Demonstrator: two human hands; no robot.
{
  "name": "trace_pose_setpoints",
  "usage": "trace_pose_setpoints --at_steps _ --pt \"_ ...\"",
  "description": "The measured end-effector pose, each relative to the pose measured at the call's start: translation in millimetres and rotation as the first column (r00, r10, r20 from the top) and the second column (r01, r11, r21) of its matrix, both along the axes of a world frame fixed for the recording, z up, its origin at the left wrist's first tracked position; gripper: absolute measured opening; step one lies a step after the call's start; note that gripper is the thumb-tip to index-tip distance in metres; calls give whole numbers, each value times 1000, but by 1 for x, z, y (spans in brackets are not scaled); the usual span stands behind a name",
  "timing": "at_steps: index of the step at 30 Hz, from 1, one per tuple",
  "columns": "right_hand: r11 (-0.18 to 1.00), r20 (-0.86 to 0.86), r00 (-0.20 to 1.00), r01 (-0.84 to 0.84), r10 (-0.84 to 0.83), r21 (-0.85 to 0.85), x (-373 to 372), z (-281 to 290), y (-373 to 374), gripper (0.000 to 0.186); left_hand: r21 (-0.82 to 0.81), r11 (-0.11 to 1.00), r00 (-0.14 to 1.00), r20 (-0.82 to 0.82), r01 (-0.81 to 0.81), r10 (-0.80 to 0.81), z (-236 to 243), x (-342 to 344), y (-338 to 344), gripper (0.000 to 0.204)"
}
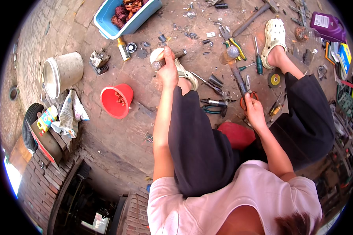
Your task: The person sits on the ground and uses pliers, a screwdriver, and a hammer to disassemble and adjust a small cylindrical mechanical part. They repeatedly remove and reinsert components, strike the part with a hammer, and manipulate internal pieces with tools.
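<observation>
From the left hand (168, 72), a lane of floor (139, 74) runs out at 9 o'clock, between the bottle (123, 49) at 10 and the red bucket (110, 102) at 8. At 2 o'clock, past its bar (180, 54), a gap opens — but only as far as the raised hammer (237, 76). Around the right hand (255, 112) room is tight — screwdriver (259, 64) at 12, disc (275, 79) at 1, right leg (305, 121) at 3, teal pliers (213, 111) at 9.

Workshop, as I observe it: pliers (234, 42), a hammer (250, 20) and a grinding disc (275, 80) lie around the green-handled screwdriver (259, 65).
</observation>
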State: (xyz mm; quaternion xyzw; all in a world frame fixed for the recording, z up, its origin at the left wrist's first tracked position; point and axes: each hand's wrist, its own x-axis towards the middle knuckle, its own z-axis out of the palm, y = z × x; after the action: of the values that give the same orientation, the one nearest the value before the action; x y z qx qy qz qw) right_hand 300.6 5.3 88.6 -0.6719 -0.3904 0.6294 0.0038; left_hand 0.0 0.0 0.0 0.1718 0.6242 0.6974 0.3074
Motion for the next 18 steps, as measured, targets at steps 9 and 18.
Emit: trace_pose_setpoints --at_steps 9,18 --pt "1000 12 1000 -22 22 16 0 4 4 53 -147 989 994 -103 26 -41 -6 12 6 35" --pt "974 -86 987 -118 136 192 -27 68 39 52 -213 967 888 -403 142 -219 -4 26 33 33"
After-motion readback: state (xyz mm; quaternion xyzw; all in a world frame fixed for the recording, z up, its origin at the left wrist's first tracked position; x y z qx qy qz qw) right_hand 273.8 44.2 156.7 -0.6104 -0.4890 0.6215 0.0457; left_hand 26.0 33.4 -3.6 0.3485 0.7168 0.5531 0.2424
